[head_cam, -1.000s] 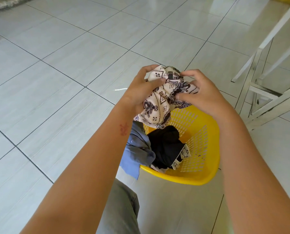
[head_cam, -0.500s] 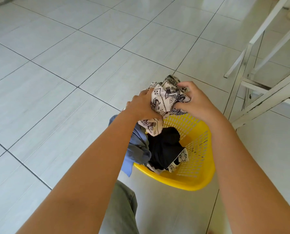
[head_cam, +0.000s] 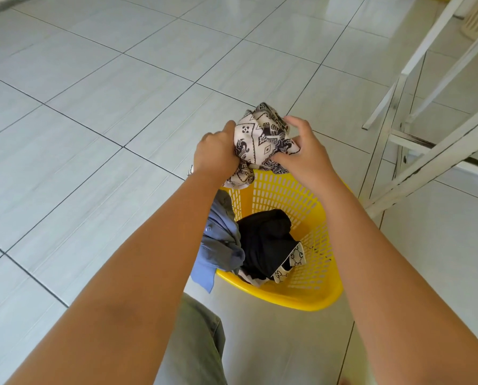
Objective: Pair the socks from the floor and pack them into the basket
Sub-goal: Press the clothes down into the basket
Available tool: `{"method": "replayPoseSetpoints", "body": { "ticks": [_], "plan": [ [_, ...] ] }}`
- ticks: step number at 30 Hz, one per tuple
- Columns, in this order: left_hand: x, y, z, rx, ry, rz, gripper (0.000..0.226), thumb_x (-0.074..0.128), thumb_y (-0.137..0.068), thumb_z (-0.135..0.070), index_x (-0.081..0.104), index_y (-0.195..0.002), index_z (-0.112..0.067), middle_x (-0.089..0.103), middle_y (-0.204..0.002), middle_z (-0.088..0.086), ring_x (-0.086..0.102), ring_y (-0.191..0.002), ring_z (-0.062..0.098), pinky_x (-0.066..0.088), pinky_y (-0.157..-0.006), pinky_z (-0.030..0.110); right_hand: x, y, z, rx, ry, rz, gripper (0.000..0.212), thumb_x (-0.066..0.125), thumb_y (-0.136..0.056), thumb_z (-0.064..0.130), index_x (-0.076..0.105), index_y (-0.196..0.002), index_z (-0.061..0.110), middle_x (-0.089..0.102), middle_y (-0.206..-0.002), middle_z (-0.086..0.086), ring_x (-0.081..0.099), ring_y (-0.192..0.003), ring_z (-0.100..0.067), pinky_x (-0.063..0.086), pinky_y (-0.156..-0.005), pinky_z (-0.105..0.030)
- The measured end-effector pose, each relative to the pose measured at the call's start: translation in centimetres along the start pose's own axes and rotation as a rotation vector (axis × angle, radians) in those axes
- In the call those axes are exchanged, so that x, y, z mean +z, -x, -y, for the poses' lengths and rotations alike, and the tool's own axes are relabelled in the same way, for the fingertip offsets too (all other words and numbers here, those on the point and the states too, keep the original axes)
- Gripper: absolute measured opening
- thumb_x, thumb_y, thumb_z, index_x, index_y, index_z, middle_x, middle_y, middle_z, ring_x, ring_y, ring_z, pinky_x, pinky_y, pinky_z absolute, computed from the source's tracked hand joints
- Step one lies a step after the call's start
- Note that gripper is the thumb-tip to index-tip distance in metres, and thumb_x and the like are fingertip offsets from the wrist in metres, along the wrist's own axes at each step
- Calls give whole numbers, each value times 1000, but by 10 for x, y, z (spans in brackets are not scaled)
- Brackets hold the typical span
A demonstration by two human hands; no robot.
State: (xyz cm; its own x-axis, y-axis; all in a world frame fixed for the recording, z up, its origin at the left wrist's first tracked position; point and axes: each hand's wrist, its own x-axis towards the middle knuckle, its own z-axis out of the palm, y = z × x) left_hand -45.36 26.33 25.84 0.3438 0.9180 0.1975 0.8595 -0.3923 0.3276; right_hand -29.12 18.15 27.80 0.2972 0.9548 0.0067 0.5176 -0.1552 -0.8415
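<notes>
A cream cloth with black patterns (head_cam: 260,140) is bunched up between both my hands, just above the far rim of the yellow basket (head_cam: 310,295). My left hand (head_cam: 214,151) grips its left side, and my right hand (head_cam: 304,151) grips its right side. A tail of the cloth hangs down to the basket's far rim. Inside the basket lie a black garment (head_cam: 265,240) with a patterned cream band (head_cam: 290,262) and a blue-grey garment (head_cam: 221,240) that drapes over the left rim. No socks are visible on the floor.
The floor is pale glossy tile (head_cam: 93,120) with dark grout lines. White wooden furniture legs (head_cam: 415,151) stand at the right, close to the basket. My grey trouser leg (head_cam: 196,345) shows at the bottom, next to the basket's near side.
Both hands have crumpled the patterned cloth into a tighter bundle and lowered it toward the far rim of the basket. The basket's contents have stayed put.
</notes>
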Motion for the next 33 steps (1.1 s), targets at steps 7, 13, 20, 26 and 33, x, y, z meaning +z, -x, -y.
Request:
{"method": "replayPoseSetpoints", "body": {
  "ticks": [7,13,20,26,33],
  "plan": [
    [-49,-23,-32,51,144,-52,30,50,-88,-19,50,-115,-7,67,-99,17,59,-91,37,34,-67,34,-19,5,17,-47,-74,-152,76,67,-78,30,32,-145,42,51,-126,8,46,-121,-5,43,-100,-31],
    [-36,-10,-66,45,573,370,30,58,-91,-23,61,-119,-11,66,-120,10,62,-111,26,49,-96,35,-49,28,20,-150,322,-304,76,45,-79,77,21,-147,53,15,-162,10,15,-148,-20,16,-115,-58],
    [51,56,-53,-227,741,685,29,64,-89,-21,63,-115,-8,68,-112,7,63,-106,24,51,-95,41,-21,61,-56,-25,633,32,64,33,-87,74,23,-146,53,21,-161,11,22,-147,-21,20,-112,-58],
    [80,87,-41,-195,636,735,98,74,-79,-11,11,-153,-24,37,-143,2,47,-128,31,45,-90,34,11,82,-102,75,842,174,56,27,-96,64,20,-149,47,28,-159,7,25,-146,-21,29,-110,-50],
    [106,106,-44,270,-117,836,99,61,-90,-43,-13,-154,-29,-23,-162,-2,-14,-151,25,8,-120,56,28,79,-116,202,977,446,61,15,-100,57,13,-155,30,10,-164,-1,3,-152,-25,7,-120,-55]
  ]
}}
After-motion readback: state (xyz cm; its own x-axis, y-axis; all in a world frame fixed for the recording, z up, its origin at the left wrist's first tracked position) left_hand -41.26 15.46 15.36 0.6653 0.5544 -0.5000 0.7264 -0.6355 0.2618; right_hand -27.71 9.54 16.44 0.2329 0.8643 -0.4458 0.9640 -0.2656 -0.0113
